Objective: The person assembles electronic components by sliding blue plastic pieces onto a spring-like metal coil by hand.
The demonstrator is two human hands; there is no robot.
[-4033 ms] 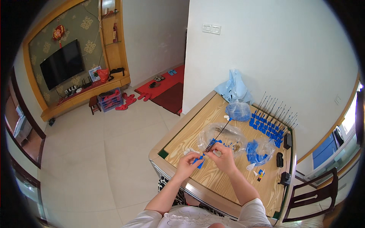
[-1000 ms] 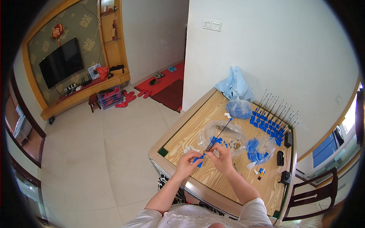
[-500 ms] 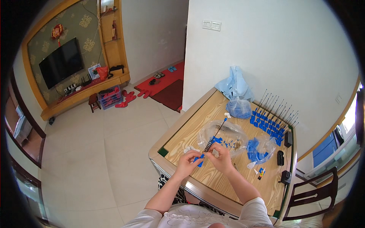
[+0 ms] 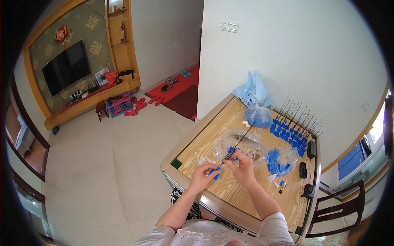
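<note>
Over the table's near side, my left hand (image 4: 200,178) is closed on a small blue plastic base (image 4: 214,174), partly covered by its fingers. Just to the right, my right hand (image 4: 241,170) pinches a black coil spring (image 4: 230,152) near its lower end. A thin dark rod (image 4: 245,135) runs up from the spring, leaning right, and ends in a blue tip (image 4: 255,122). The spring's lower end is close above the blue base; whether they touch I cannot tell. Beyond the hands, an open clear plastic bag (image 4: 221,141) holds small blue parts and dark springs.
Several assembled blue bases (image 4: 289,134) with upright springs and rods stand in rows at the back right. A clear bag of blue pieces (image 4: 279,163) lies right of my hands. Blue bags (image 4: 257,117) sit at the far corner. Black boxes (image 4: 308,190) line the table's right edge.
My right hand has shifted slightly right, carrying the spring away from the blue base. The rod now leans further right. My left hand has barely moved.
</note>
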